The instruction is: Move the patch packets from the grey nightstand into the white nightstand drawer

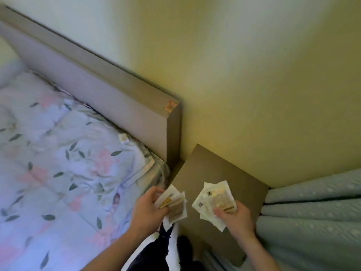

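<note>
While both hands hold packets above the grey nightstand point(218, 173), the pick-up step looks done.
Head view: left hand point(148, 208) at 7 o'clock grips one fan of patch packets point(175, 202); right hand point(236, 214) at 5 o'clock pinches a second fan point(213, 194). Next, I judge, comes carrying them to the white nightstand drawer, which is out of view.
</note>
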A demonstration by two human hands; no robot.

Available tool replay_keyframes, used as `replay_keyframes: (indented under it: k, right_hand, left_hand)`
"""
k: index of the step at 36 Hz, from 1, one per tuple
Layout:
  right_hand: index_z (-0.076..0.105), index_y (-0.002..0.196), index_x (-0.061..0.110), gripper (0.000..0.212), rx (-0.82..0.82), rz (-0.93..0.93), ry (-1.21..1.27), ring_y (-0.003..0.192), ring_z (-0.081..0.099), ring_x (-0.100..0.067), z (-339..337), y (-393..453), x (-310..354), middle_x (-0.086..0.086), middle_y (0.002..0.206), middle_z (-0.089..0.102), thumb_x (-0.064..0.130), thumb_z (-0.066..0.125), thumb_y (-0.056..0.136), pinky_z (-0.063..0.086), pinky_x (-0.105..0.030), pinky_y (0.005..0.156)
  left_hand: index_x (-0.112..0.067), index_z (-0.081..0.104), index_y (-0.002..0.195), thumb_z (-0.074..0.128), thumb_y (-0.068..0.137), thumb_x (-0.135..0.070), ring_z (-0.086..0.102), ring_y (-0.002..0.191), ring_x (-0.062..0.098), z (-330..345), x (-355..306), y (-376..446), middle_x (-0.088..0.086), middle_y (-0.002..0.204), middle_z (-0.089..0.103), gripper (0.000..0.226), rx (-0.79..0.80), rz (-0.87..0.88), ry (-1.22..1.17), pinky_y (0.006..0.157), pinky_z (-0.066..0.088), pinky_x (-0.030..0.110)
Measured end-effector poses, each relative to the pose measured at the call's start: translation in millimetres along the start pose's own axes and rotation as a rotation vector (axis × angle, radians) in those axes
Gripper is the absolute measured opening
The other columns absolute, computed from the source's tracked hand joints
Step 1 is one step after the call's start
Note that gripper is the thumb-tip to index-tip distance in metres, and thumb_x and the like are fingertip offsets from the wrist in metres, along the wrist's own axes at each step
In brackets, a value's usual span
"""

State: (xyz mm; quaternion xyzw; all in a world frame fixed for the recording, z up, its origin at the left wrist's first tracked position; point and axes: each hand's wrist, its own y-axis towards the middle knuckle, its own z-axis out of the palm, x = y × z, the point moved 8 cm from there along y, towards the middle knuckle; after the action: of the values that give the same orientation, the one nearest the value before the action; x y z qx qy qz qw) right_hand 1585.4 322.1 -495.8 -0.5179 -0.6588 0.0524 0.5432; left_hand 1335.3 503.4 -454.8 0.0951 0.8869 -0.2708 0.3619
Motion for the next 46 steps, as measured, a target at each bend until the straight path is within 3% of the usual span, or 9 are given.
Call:
replay_keyframes:
  k: [6,14,20,24,28,32,37,43,46]
  right_hand:
    - [0.074,0.093,0.024,0.027,0.222,-0.157,-0.059,0.08,0.075,-0.005,41,-57,37,0.009,0.085,0.078,0.015,0.091,0.073,0.062,-0.026,0.067]
    - [0.074,0.097,0.011,0.031,0.494,-0.334,-0.118,0.074,0.076,-0.012,119,-170,91,-0.002,0.086,0.079,0.005,0.09,0.071,0.059,-0.025,0.058]
    - [0.075,0.093,0.014,0.029,0.63,-0.533,-0.244,0.072,0.075,-0.016,221,-271,109,0.0,0.079,0.078,0.008,0.091,0.07,0.059,-0.024,0.057]
    - [0.075,0.093,0.022,0.029,0.67,-0.692,-0.349,0.077,0.074,-0.016,309,-349,98,0.004,0.08,0.077,0.019,0.092,0.07,0.062,-0.03,0.068]
    - [0.075,0.082,0.015,0.015,0.793,-0.778,-0.379,0.065,0.068,-0.009,392,-443,76,0.001,0.073,0.076,0.014,0.088,0.073,0.051,-0.019,0.057]
    - [0.075,0.091,0.018,0.023,0.913,-0.794,-0.377,0.077,0.074,-0.012,456,-528,52,0.004,0.082,0.079,0.007,0.087,0.075,0.056,-0.03,0.072]
    - [0.075,0.093,0.016,0.024,1.072,-0.853,-0.414,0.077,0.074,-0.011,519,-630,28,0.004,0.082,0.079,0.002,0.085,0.076,0.053,-0.015,0.062]
    - [0.075,0.098,0.018,0.027,1.225,-0.9,-0.511,0.085,0.076,-0.015,609,-741,-3,0.004,0.088,0.079,0.004,0.085,0.077,0.059,-0.034,0.075]
    - [0.075,0.097,0.019,0.026,1.297,-0.931,-0.541,0.081,0.075,-0.012,659,-801,-25,0.005,0.087,0.079,0.004,0.085,0.078,0.061,-0.038,0.078]
  left_hand:
    - [-0.029,0.067,0.085,0.081,0.068,-0.016,0.067,0.065,0.001,-47,32,-73,-0.016,0.072,0.072,0.025,-0.149,-0.099,-0.117,0.067,0.053,0.031]
    - [-0.029,0.069,0.081,0.083,0.074,-0.03,0.066,0.063,0.008,-130,98,-199,-0.011,0.069,0.072,0.016,-0.44,-0.186,-0.29,0.065,0.052,0.036]
    - [-0.028,0.067,0.079,0.086,0.076,-0.022,0.061,0.056,0.003,-208,177,-327,-0.017,0.068,0.071,0.02,-0.697,-0.265,-0.362,0.049,0.042,0.015]
    - [-0.03,0.064,0.078,0.086,0.076,-0.023,0.055,0.054,0.007,-254,242,-425,-0.014,0.066,0.067,0.023,-0.855,-0.307,-0.359,0.049,0.036,0.016]
    - [-0.03,0.062,0.075,0.085,0.075,-0.026,0.045,0.051,0.009,-291,307,-520,-0.014,0.059,0.059,0.024,-0.996,-0.346,-0.328,0.048,0.031,0.021]
    - [-0.031,0.06,0.073,0.086,0.075,-0.022,0.043,0.051,0.009,-321,358,-604,-0.014,0.056,0.056,0.028,-1.13,-0.396,-0.301,0.045,0.028,0.018]
    - [-0.028,0.064,0.08,0.085,0.078,-0.023,0.036,0.046,0.011,-349,411,-693,-0.012,0.052,0.05,0.022,-1.265,-0.4,-0.389,0.045,0.025,0.019]
    - [-0.025,0.067,0.085,0.085,0.078,-0.022,0.035,0.048,0.012,-371,490,-790,-0.009,0.052,0.051,0.019,-1.446,-0.473,-0.506,0.047,0.03,0.025]
    - [-0.025,0.068,0.083,0.085,0.078,-0.019,0.035,0.045,0.009,-386,528,-839,-0.012,0.053,0.055,0.018,-1.516,-0.524,-0.509,0.044,0.03,0.019]
